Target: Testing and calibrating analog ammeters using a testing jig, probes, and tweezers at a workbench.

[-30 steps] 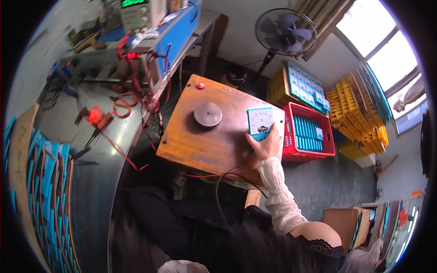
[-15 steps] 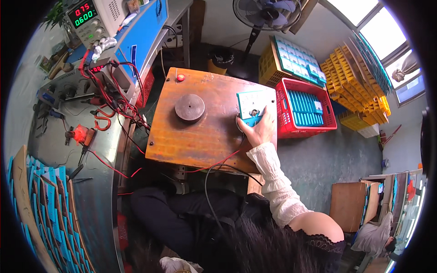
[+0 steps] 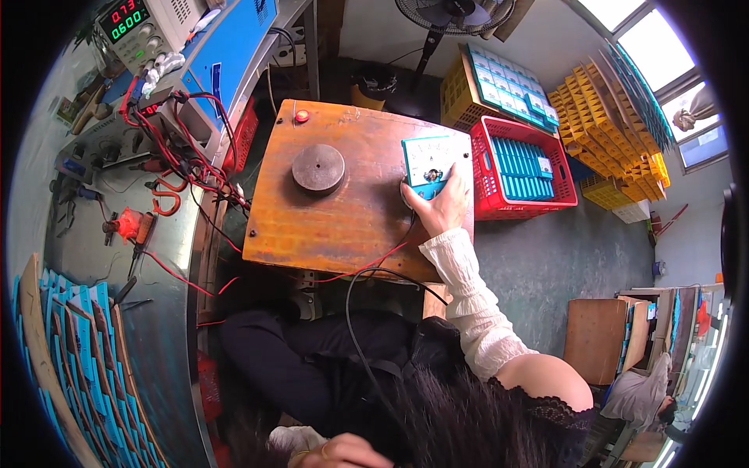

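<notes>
My right hand (image 3: 443, 206) grips the lower end of a teal-edged analog panel meter (image 3: 428, 151) with a white dial. Thumb and fingers sit on either side of it, near the right edge of the wooden table (image 3: 343, 230). Left of the meter stands a round dark metal block (image 3: 318, 169), apart from my hand. A red wire passes over the table's front edge toward my right hand. Low at the frame's bottom edge, my left hand (image 3: 345, 451) shows in part, with a ring on it; its fingertips are out of sight.
A red push button (image 3: 302, 116) sits at the table's far left corner. Right of the table stands a red crate (image 3: 524, 209) of teal-cased meters. On the left bench are a power supply (image 3: 134, 33), tangled red leads (image 3: 168, 148) and dividers with teal pieces (image 3: 86, 343).
My left hand has come into view at the bottom edge. My right hand still holds the meter in nearly the same place. The whole view has shifted slightly.
</notes>
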The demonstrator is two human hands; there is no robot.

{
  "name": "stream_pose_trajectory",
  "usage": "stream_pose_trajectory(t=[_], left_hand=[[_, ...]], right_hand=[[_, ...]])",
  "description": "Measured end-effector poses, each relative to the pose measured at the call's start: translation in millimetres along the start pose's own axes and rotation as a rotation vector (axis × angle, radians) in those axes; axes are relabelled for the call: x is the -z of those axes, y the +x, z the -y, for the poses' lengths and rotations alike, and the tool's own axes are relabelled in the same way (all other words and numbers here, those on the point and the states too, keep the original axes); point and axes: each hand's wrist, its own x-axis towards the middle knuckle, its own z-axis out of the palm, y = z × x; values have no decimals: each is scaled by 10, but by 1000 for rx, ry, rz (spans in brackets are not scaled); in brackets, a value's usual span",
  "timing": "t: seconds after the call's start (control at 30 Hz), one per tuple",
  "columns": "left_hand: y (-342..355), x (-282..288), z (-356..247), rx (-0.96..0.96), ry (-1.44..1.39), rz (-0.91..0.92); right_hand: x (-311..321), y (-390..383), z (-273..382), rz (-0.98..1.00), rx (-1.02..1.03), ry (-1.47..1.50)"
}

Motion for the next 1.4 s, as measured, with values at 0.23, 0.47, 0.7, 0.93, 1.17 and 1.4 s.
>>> stream_pose_trajectory(t=[0.23,0.47,0.7,0.93,1.17,1.4], left_hand=[[-41,92,90,125,-38,227],[-48,276,-5,52,-210,262],[-104,592,-83,48,-237,641],[-213,124,-185,180,535,-150],[-1010,175,-69,413,907,-924],[-1515,144,-382,382,1190,-1413]], right_hand=[[29,10,5,77,-61,41],[71,61,-3,77,19,7],[35,38,-107,110,34,-20],[17,-85,351,316,-19,595],[-299,-1359,1822,825,456,1034],[-313,-2146,2325,1259,443,1224]])
